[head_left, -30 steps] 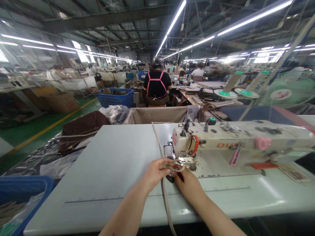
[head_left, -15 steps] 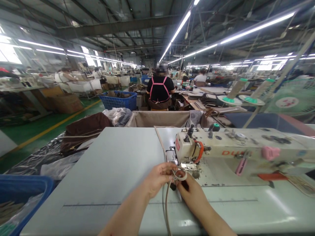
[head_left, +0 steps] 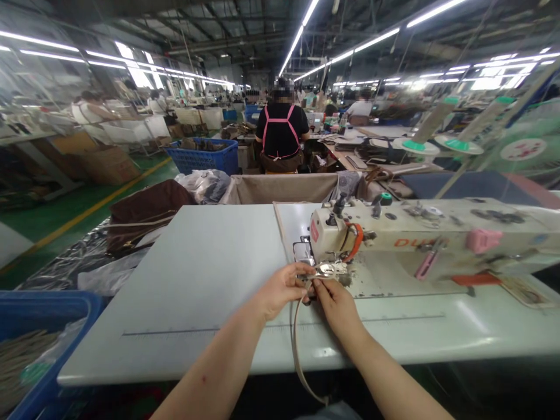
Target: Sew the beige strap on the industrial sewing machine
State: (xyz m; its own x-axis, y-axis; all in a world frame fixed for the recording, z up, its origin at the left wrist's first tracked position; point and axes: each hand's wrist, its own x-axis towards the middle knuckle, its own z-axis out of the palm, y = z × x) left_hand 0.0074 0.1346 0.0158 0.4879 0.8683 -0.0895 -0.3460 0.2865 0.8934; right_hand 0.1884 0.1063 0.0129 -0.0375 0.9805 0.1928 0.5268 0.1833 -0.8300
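Note:
Just in front of the sewing machine [head_left: 380,236], my two hands meet over a narrow beige strap [head_left: 297,344]. My left hand [head_left: 286,289] pinches the strap between thumb and fingers, close to the needle area. Fingertips of my right hand [head_left: 336,300] press together on the same strap, right beside the left ones. From the hands the strap curves down past the table's front edge. Another length of it runs from the machine toward the table's far edge. A small dark part under the fingers is mostly hidden.
The pale sewing table [head_left: 210,274] bears a printed ruler line near its front. At left stands a blue basket [head_left: 83,326] with strips inside. A dark brown bag [head_left: 149,216] lies beyond the left edge. Ahead, a person [head_left: 282,128] sits behind a fabric-lined bin [head_left: 280,189].
The view has tilted downward, showing the table's front edge. The strap's round loop by my right hand looks flattened, and the right fingertips have come nearer the left hand.

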